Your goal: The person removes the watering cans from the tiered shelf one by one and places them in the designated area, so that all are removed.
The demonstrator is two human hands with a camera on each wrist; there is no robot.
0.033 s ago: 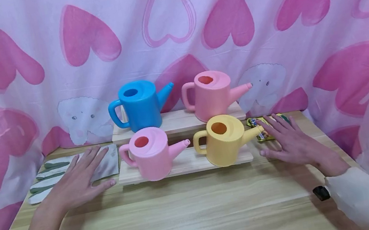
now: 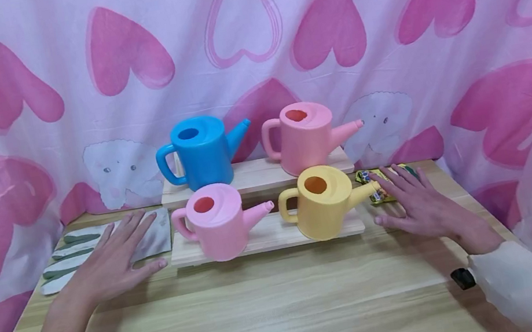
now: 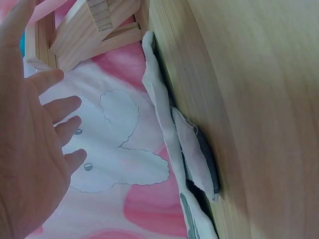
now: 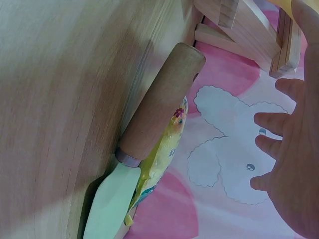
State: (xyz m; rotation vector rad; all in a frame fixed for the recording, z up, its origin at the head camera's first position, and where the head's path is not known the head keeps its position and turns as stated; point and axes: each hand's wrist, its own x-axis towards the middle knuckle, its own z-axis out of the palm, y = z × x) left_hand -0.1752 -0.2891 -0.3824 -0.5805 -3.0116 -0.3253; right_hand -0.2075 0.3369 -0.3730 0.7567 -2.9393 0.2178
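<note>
Spread palm down, my left hand (image 2: 113,265) hovers over a pale work glove (image 2: 154,240) with green stripes, left of a two-step wooden stand (image 2: 268,241). The left wrist view shows straight fingers with nothing in them, above the flat glove (image 3: 162,109). On the other side, my right hand (image 2: 418,208) is likewise spread and holds nothing. Beneath it lies a yellow printed packet (image 2: 382,195). In the right wrist view, a trowel (image 4: 162,99) with a wooden handle and pale green blade lies beside that packet (image 4: 158,158); in the head view the hand hides the trowel.
On the stand's upper step sit a blue watering can (image 2: 205,158) and a salmon pink one (image 2: 306,138). The lower step carries a light pink watering can (image 2: 219,235) and a yellow one (image 2: 324,215), spouts pointing right. A heart-printed curtain (image 2: 232,25) closes off the back and sides.
</note>
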